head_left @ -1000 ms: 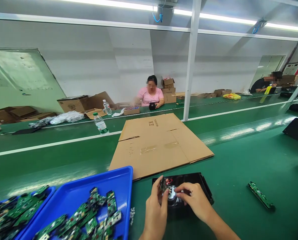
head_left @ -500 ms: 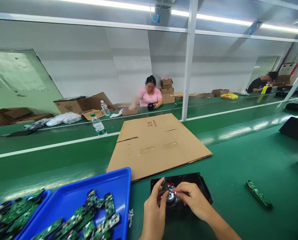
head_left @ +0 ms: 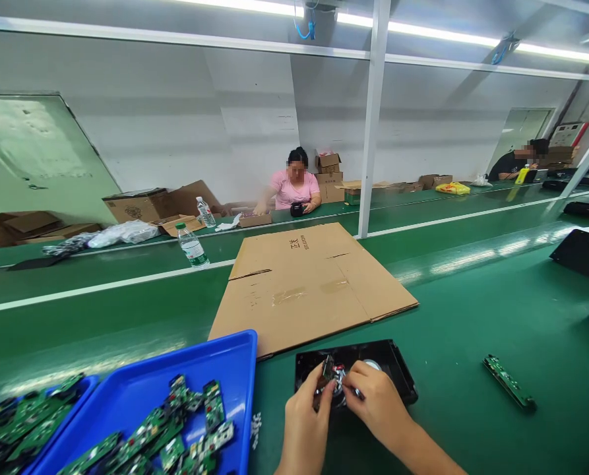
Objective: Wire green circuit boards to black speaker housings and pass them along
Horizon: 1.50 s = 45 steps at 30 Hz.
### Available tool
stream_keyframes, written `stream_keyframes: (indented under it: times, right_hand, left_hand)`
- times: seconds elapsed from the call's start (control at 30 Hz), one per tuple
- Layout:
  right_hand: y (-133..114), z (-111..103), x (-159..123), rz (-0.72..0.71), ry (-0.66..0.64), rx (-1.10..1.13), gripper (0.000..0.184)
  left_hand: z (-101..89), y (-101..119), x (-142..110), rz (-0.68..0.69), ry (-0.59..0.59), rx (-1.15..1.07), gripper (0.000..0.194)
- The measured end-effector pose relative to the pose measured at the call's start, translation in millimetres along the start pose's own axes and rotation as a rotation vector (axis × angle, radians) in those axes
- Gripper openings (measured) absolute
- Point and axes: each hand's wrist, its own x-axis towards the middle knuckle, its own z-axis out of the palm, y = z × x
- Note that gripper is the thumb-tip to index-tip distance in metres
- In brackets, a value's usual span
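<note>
Left hand point(head_left: 304, 422), right hand point(head_left: 378, 402) pinching small wired part point(head_left: 334, 376), mostly hidden between them, above black casing point(head_left: 388, 355)

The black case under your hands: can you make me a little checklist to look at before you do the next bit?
1. Left hand pinching the small wired part: ok.
2. Right hand at that part: ok, touching it, but its grip cannot be told.
3. Black case lying flat on the green workbench: ok.
4. Wires inside the case free of snags: cannot tell, fingers hide them.
5. Green circuit boards inside the blue tray: ok.
6. Bench beside the tray free of loose bits: not ok, small white bits lie there.
</note>
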Motion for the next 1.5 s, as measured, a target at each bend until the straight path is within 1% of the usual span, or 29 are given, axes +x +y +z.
stream_keyframes:
  times: [0.17,0.37,0.5,0.57,0.67,0.73,0.77,0.87,1.1,1.3,1.4,1.47,1.5]
  right_hand:
    - [-2.5,-2.3,-0.2,-0.074,0.007,-0.081,0.018]
    - [-2.3,-2.0,-0.7,-0.134,0.010,-0.135,0.019]
    - [0.1,1.3,-2.5,-0.102,0.029,-0.075,0.020]
    - [1.5,3.1,-3.2,-0.060,0.049,-0.043,0.018]
    - [1.5,2.2,-2.5,0.053,0.064,0.019,0.004]
    - [-0.3,-1.4,-0.7,0.110,0.029,0.059,0.016]
    - [-1.5,-3.7,0.3,0.120,0.000,0.076,0.017]
    - [-5.2,-9.5,2.5,0.104,-0.082,0.104,0.005]
    - [-8.3,-11.1,0.2,0.103,-0.102,0.102,0.011]
    - [-8.8,-6.0,-0.6,0.089,-0.069,0.037,0.014]
    - [-4.9,-8.6,1.2,0.129,-0.013,0.084,0.004]
    - [-1.1,-14.0,3.1,0.202,0.014,0.159,0.028]
    - [0.5,-17.3,4.1,0.251,0.008,0.219,0.038]
  left_hand:
    - [-1.4,7.3,-1.0,0.025,-0.014,0.034,0.032]
    - [-1.9,5.2,0.4,0.068,-0.059,0.076,0.033]
    - [-3.8,4.9,-0.1,0.055,-0.120,0.050,0.029]
    - [-5.3,7.2,-0.4,0.050,-0.144,0.024,0.026]
    - [-7.9,12.7,0.3,0.039,-0.157,-0.019,0.024]
    - [-9.4,15.5,1.1,0.025,-0.166,-0.044,0.023]
    - [-10.0,16.1,1.5,0.019,-0.172,-0.054,0.022]
    - [-11.0,15.2,2.0,0.017,-0.178,-0.073,0.021]
    - [-8.2,11.9,-0.3,0.050,-0.158,-0.069,0.019]
    - [-8.0,15.2,1.6,0.053,-0.153,-0.064,0.019]
    - [-10.1,17.1,2.1,0.027,-0.144,-0.068,0.016]
    - [-10.9,17.5,1.7,-0.024,-0.123,-0.096,0.016]
    - [-11.0,17.4,1.6,-0.051,-0.110,-0.122,0.016]
